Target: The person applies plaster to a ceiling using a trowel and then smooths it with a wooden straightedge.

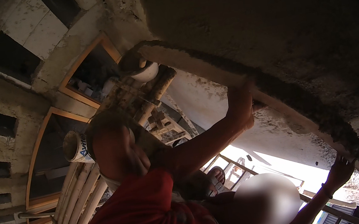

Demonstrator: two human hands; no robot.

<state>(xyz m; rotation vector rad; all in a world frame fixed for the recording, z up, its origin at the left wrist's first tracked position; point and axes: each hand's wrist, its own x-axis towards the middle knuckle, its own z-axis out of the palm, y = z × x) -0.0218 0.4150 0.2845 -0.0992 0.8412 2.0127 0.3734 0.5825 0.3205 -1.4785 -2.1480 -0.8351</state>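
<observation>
A long, straight-edged board [219, 70] slants across the upper right, bent by the lens, with wet mortar [278, 88] heaped along its wall-side edge. My left hand [240, 103] is closed around it near the middle. Farther down, by the lower right end, my right hand [338, 172] grips the same board, its fingers over the edge. The board lies against or very close to a dark, damp-looking wall [257, 12]; exact contact is hard to tell in the shade. My red sleeve and bent left knee [110, 145] show below left.
A pale bowl [146, 73] with a stubby handle in it sits near the board's far end. On the left, a white bucket [84, 150] stands by bamboo poles [79, 201]. Wood-framed windows [36, 175] line the block wall. Bright light comes from below right.
</observation>
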